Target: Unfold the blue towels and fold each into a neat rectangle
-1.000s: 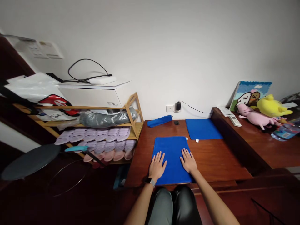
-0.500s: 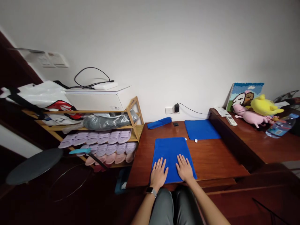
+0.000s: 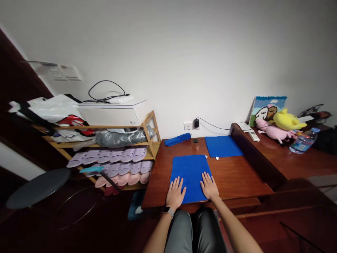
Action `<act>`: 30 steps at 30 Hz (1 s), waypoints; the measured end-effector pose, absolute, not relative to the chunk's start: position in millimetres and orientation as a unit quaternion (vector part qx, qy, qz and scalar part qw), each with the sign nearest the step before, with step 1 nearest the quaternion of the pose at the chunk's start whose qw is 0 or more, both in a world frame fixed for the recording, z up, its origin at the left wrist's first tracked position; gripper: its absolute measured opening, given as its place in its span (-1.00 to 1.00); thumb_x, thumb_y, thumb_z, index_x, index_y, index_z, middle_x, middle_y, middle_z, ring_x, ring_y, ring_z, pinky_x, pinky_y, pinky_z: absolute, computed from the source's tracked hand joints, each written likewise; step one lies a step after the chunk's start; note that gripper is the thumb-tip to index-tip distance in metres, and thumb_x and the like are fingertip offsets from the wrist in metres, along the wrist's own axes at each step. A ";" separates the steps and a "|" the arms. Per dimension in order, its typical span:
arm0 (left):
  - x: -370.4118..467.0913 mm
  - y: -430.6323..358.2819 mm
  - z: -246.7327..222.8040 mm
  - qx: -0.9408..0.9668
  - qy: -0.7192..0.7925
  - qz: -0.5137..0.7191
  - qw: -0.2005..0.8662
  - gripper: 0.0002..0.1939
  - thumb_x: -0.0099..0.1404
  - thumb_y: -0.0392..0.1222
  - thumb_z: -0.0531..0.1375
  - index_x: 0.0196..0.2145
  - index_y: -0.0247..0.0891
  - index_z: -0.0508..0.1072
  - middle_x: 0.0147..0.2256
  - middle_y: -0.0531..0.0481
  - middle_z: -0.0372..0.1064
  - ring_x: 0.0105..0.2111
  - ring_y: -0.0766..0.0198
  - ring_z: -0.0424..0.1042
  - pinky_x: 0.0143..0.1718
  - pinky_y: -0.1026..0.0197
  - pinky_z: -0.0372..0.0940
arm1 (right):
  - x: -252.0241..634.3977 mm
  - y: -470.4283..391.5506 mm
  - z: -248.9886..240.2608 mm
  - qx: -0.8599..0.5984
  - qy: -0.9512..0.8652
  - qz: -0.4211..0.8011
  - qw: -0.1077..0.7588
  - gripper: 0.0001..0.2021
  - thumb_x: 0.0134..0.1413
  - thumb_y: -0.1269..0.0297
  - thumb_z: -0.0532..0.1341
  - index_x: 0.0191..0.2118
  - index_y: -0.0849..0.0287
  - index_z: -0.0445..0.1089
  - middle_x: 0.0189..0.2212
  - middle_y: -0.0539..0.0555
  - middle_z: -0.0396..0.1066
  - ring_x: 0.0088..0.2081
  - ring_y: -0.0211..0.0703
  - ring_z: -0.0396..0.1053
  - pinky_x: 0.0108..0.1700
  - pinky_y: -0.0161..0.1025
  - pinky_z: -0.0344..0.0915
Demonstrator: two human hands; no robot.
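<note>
A blue cloth [image 3: 190, 172] lies flat on the brown wooden table [image 3: 158, 182], near its front edge. My left hand [image 3: 175, 194] rests palm down over the cloth's left edge, fingers spread. On the right edge of the same cloth lies my right hand [image 3: 210, 187], also flat and spread. Neither hand grips anything. A second blue cloth [image 3: 223, 146] is spread out at the back right of the table. At the back left is a narrow, folded blue cloth [image 3: 177, 140].
Left of the table stands a wooden rack [image 3: 152, 137] with slippers, bags and a white box [image 3: 110, 114]. On the raised right-hand surface are plush toys [image 3: 288, 119], a remote [image 3: 254, 136] and a bottle [image 3: 304, 141]. A black plug [image 3: 196, 123] is in the wall.
My hands have moved slightly apart, outward to the two side edges of the near cloth. The camera view has shifted a little.
</note>
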State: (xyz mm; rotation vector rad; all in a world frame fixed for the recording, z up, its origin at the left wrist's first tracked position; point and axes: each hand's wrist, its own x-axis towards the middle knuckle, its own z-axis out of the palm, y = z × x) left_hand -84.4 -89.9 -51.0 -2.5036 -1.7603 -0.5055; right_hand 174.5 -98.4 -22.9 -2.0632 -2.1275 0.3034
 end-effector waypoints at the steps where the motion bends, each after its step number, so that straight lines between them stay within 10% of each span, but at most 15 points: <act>1: -84.2 -90.3 -50.7 -0.806 -0.569 -0.163 0.020 -0.36 0.59 0.10 -0.06 0.50 -0.15 0.23 0.48 -0.20 0.17 0.49 -0.08 0.15 0.47 -0.28 0.11 | 174.6 -98.6 -23.2 -0.689 -0.712 0.102 0.083 -0.33 0.54 0.02 -0.22 0.60 0.20 -0.08 0.58 0.13 -0.13 0.60 -0.03 -0.22 0.58 0.09 -0.21; 11: -79.9 -112.3 -45.0 -0.783 -0.606 -0.138 0.023 -0.33 0.56 0.12 -0.03 0.46 -0.25 0.31 0.47 -0.29 0.20 0.46 -0.15 0.20 0.42 -0.24 0.19 | 186.0 -94.3 -26.5 -0.634 -0.763 0.093 0.084 -0.35 0.55 0.00 -0.16 0.59 0.13 -0.03 0.58 0.12 -0.09 0.59 -0.03 -0.15 0.57 0.07 -0.19; 19: -56.7 -150.3 -11.9 -0.780 -0.621 -0.084 -0.001 -0.51 0.52 -0.03 0.03 0.20 -0.18 0.60 0.08 -0.25 0.64 0.08 -0.12 0.57 0.12 -0.11 0.40 | 223.8 -55.2 12.7 -0.569 -0.811 0.104 0.089 -0.44 0.48 0.13 -0.01 0.50 -0.11 0.22 0.56 0.00 0.04 0.57 -0.04 -0.10 0.57 0.08 -0.23; 22: -54.9 -121.3 18.8 -0.772 -0.625 -0.111 -0.036 -0.60 0.53 -0.07 0.03 0.02 -0.10 0.66 -0.10 -0.14 0.68 -0.02 0.00 0.59 0.09 0.03 0.38 | 230.9 -61.2 20.1 -0.689 -0.702 0.090 0.159 -0.43 0.42 0.26 -0.01 0.44 0.12 0.34 0.51 0.17 0.17 0.51 0.03 0.08 0.53 0.02 -0.06; 30: -70.2 26.8 41.0 -0.667 -0.710 -0.180 -0.135 -0.57 0.48 -0.07 0.11 0.17 -0.29 0.55 0.20 -0.33 0.52 0.26 -0.13 0.41 0.27 -0.04 0.24 | 267.3 -108.6 -7.6 -0.839 -0.411 0.253 0.252 -0.44 0.40 -0.02 -0.03 0.18 0.23 0.51 0.03 0.36 0.63 0.07 0.24 0.60 0.12 0.04 0.47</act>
